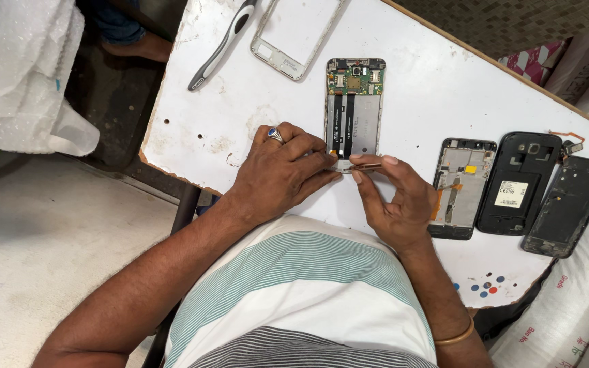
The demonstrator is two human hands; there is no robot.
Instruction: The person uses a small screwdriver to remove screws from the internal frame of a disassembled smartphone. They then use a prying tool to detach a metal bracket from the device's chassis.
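An opened phone (pixel 354 109) is laid on a worn white table (pixel 199 129) above a pale floor (pixel 49 232). Its lower end is pressed by the left hand (pixel 277 174), while a thin tool (pixel 366 165) is pinched in the right hand (pixel 393 201). Three phone shells (pixel 512 187) are lined up alongside.

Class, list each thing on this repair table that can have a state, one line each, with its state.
Opened phone: back off, circuit board exposed, lying flat.
Left hand: pressing on the phone's lower end.
Right hand: pinching a thin tool.
Silver frame: detached, empty.
Three dark phone shells: stripped, side by side.
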